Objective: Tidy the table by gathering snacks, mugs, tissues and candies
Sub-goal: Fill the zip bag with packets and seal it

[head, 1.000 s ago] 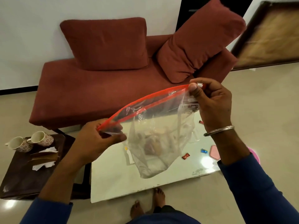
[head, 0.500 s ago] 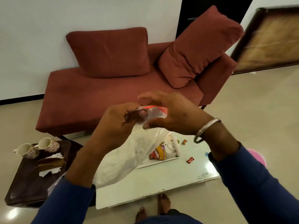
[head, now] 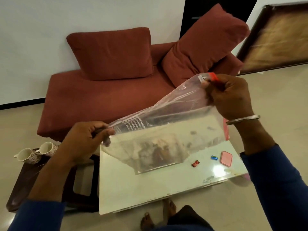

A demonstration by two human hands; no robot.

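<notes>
In the head view, both hands hold a clear zip bag (head: 166,130) stretched in the air above the white table (head: 133,185). The left hand (head: 86,140) pinches the bag's lower left corner with curled fingers. The right hand (head: 231,95) is higher and to the right, and it grasps the other end of the bag, where the red zip strip (head: 212,76) sticks out above the fingers. White printed text is visible on the plastic near the left hand. Through the bag some brownish things on the table are seen, but they are too blurred to name.

On the table, at the right, a red wrapped candy (head: 195,163) lies just beside the bag's lower edge. A blue wrapped candy (head: 214,157) lies a little to the right of it, next to a pink flat case (head: 226,159). At the left, two patterned mugs (head: 35,151) stand side by side on a dark side table (head: 23,185). Behind the tables, far, there is a red sofa (head: 100,97) with two cushions. A metal bangle (head: 243,119) is on the right wrist.
</notes>
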